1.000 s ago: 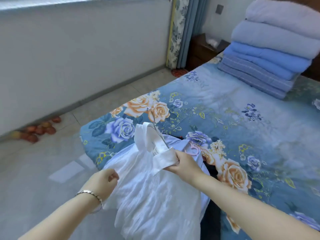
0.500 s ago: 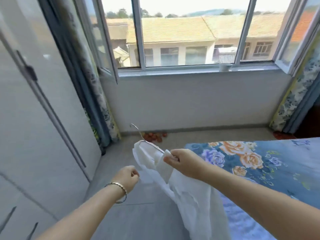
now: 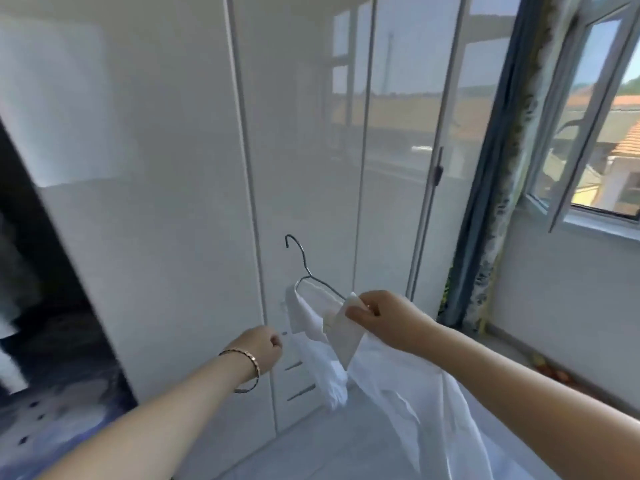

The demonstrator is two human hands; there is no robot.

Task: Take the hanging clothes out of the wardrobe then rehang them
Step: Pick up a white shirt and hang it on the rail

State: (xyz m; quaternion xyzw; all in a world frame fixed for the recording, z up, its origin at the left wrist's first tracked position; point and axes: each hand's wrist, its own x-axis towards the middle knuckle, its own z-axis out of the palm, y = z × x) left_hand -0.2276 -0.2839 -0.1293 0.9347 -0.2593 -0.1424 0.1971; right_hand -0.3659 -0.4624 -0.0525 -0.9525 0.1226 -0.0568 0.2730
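Half a second ago the view faced the window and the corner of the bed; a second ago the shirt lay on the bed itself. Now the person has turned to the wardrobe, whose glossy white doors fill the view, with a dark open bay at the far left. The bed is out of sight. I judge that the shirt has been lifted off the bed and that the rehanging step is under way, with the carry to the rail still to come.

The white shirt hangs in the air in front of the closed doors, draped on a wire hanger whose hook points up and to the left, free of any rail. The right hand pinches the shirt's collar against the hanger's shoulder wire, thumb over the fabric, forearm stretched forward and slightly up from the lower right. The cloth falls away below that forearm.

The left hand is clenched into a loose fist just beside the shirt's left edge and seems to grasp nothing, whereas a second ago it gripped the fabric. Its arm reaches forward from the lower left, with a bracelet on the wrist.

The hook probably needs to travel left toward the open bay, since the doors directly ahead are shut.
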